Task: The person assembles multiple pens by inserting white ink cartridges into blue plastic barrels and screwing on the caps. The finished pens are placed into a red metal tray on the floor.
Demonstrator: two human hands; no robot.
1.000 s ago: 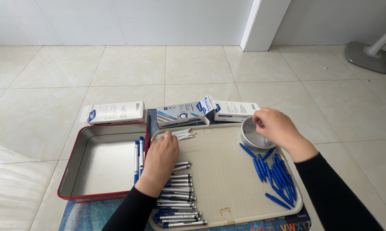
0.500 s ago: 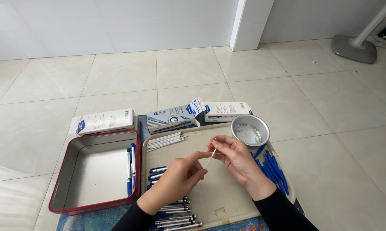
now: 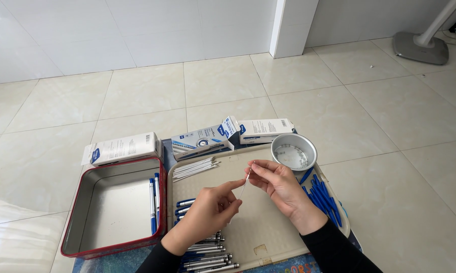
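My left hand [image 3: 208, 212] and my right hand [image 3: 278, 184] meet over the beige tray [image 3: 268, 230], both pinching a thin clear pen refill [image 3: 246, 180] between fingertips. The refill slants up toward the right hand. Below my left hand lie several silver pen barrels [image 3: 208, 255] and a few blue-tipped pieces [image 3: 185, 203]. To the right of my right wrist is a heap of blue pen caps [image 3: 323, 196].
A small metal bowl [image 3: 293, 150] stands at the tray's far right. White refills [image 3: 193, 168] lie at its far left. A red-rimmed tin [image 3: 111, 207] on the left holds assembled pens [image 3: 153, 199]. Three white and blue cartons [image 3: 203, 140] sit behind, on a tiled floor.
My right hand left the metal bowl and came to the tray's middle. My left hand rose off the barrels to meet it, and both now hold the thin refill.
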